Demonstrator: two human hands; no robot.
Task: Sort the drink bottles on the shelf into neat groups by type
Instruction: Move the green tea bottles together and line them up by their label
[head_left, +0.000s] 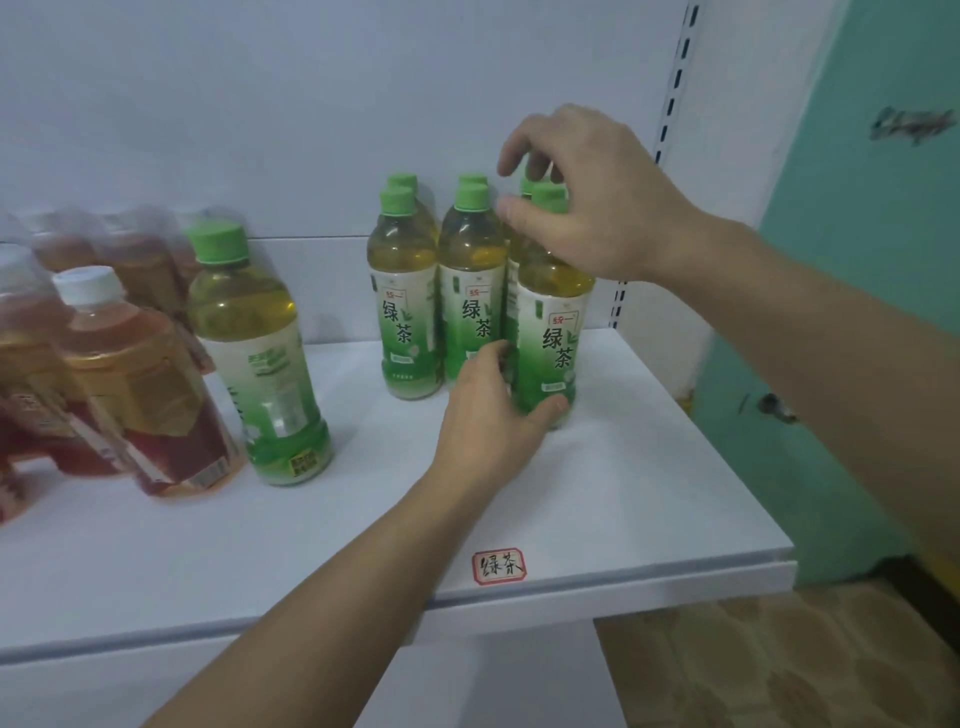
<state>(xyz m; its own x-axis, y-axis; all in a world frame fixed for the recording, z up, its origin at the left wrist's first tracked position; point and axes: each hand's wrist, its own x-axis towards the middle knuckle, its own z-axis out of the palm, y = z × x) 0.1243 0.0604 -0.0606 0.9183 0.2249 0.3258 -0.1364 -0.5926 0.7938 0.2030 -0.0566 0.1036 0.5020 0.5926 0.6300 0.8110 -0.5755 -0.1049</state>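
The front green tea bottle (553, 332) stands upright toward the right end of the white shelf (649, 467), at the front right of a tight cluster of green tea bottles (441, 291) near the back panel. The person's left hand (493, 410) grips its base, thumb curled round the lower label and fingers wrapped behind. The right hand (587, 202) hovers at the neck just below its green cap (549, 196), fingers loosely curled, the thumb near the shoulder; whether they actually touch the bottle cannot be told. Well apart to the left, a single green tea bottle (260, 358) stands alone with its label turned away. Beside it, at the left edge, amber tea bottles (135, 384) with white caps are packed together, blurred. A small red-bordered handwritten label (498, 566) sits on the shelf's front edge.
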